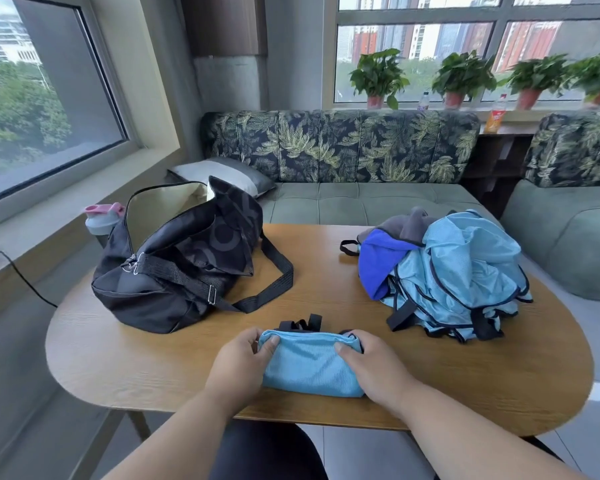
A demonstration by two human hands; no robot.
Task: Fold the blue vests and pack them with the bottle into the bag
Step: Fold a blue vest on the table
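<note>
Left hand (244, 362) and right hand (370, 364) both grip the folded blue vest (309, 367) by its ends, thumbs on top (fingers curled around), near table (153, 358) front edge.

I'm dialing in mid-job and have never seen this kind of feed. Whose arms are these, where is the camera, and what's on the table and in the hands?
There is no machine: a person works with bare hands, filmed by one wide-angle camera on their head, looking forward and down. The left hand and right hand each grip an end of a folded light blue vest lying on the wooden table. To the left stands a black duffel bag, unzipped and open. Behind it, a bottle with a pink lid shows. To the right lies a pile of unfolded blue vests with darker blue and grey cloth on it.
</note>
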